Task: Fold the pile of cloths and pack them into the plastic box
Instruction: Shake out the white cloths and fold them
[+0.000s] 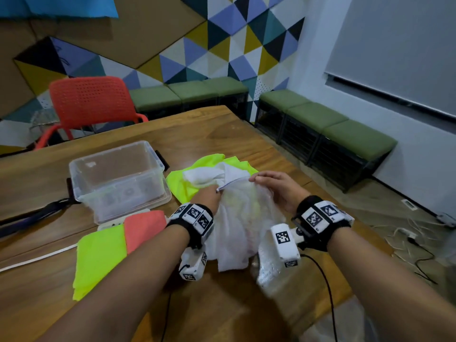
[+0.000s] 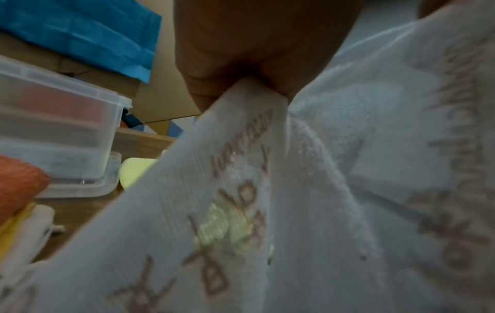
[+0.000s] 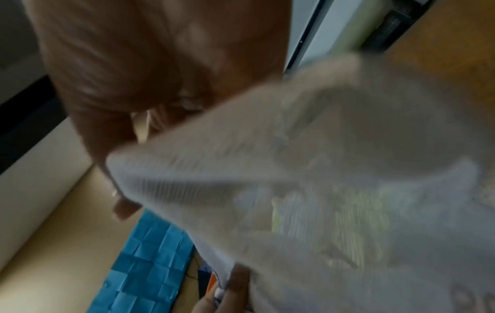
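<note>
White cloth [image 1: 237,218], thin, with faint printed characters, hangs between both hands above the worktop's [image 1: 222,134] near edge. Left hand [image 1: 207,197] fingers pinch one end of its top hem, right hand [image 1: 278,187] fingers the other. The hem's long axis runs hand to hand. The plastic box [image 1: 118,178] stands leftward, nearer the left hand.

Head camera looks down across the table [image 1: 222,134]; both wrist cameras sit close against the white cloth [image 2: 335,190], all three sharing it.
</note>
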Tool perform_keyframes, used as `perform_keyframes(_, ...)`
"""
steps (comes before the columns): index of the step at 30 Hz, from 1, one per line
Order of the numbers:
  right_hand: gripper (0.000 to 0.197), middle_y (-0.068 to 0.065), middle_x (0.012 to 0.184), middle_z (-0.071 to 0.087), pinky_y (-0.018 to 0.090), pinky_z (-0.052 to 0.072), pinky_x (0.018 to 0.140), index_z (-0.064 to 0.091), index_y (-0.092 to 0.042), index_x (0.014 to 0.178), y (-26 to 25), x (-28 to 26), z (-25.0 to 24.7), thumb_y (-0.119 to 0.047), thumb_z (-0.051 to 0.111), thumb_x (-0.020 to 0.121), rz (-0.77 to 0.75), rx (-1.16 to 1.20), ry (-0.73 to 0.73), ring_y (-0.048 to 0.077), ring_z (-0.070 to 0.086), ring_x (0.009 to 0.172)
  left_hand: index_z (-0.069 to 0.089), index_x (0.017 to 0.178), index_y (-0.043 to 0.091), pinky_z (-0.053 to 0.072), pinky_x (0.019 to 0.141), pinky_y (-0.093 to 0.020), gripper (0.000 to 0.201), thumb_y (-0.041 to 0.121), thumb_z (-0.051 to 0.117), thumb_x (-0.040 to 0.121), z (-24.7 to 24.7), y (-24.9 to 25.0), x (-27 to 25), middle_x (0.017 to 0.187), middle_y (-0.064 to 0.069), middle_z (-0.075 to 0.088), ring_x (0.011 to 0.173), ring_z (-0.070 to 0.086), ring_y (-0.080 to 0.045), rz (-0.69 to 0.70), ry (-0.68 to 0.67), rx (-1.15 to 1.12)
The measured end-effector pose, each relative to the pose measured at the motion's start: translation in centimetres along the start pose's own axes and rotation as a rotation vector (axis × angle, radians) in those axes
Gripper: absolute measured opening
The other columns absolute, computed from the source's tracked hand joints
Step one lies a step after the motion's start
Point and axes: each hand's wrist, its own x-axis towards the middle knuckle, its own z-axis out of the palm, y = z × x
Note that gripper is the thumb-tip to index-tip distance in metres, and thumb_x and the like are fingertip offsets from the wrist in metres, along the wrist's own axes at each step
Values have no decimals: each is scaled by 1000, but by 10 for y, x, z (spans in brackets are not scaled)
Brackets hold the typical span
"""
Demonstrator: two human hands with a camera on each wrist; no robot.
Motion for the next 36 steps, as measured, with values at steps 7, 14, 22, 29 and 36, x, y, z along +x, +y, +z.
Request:
perform_keyframes(7, 30, -3, 57, 64, 14, 47, 42, 67, -8, 71, -2, -20, -11, 5, 47, 90, 177, 7, -12, 4, 57, 44, 59, 117, -4, 40, 97, -37, 35, 8, 33, 98, -20, -20, 10, 127, -23, 58, 117, 55, -35, -168, 61, -14)
perform_keyframes(14, 46, 3, 67, 68, 21, 56, 58, 73, -7, 79, -7, -34, -6, 12, 33, 91, 189, 134, -113, 12, 64, 57, 46, 123, 0, 40, 86, -31, 31, 11, 42, 95, -15, 2, 3, 113, -21, 57, 105, 55, -32, -185, 106, -375)
perform_keyframes(22, 18, 5, 73, 65, 30, 50, 62, 68, 4, 100, -6, -12, 10, -6, 61, 87, -4, -781, 191, 4, 59, 56, 64, 103, -4, 48, 76, -23, 25, 4, 42, 93, -20, 26, -10, 106, -17, 62, 93, 59, -30, -42, 141, -591)
perform_keyframes(29, 11, 5, 72, 61, 5, 40, 60, 66, 8, 90, 11, -9, 32, -1, 64, 84, -118, -690, -18, -12, 54, 56, 58, 108, 2, 46, 51, -13, 24, -9, 52, 88, -7, 13, -38, 39, 11, 48, 43, 46, 2, 72, 57, -803)
perform_keyframes(36, 31, 2, 56, 54, 11, 38, 41, 47, -15, 60, 27, 7, 45, -9, 69, 82, -4, -655, 77, -4, 47, 34, 61, 107, -8, 50, 58, -11, 20, -4, 56, 88, -13, 10, -49, 68, 2, 62, 54, 58, 5, 104, 12, -825)
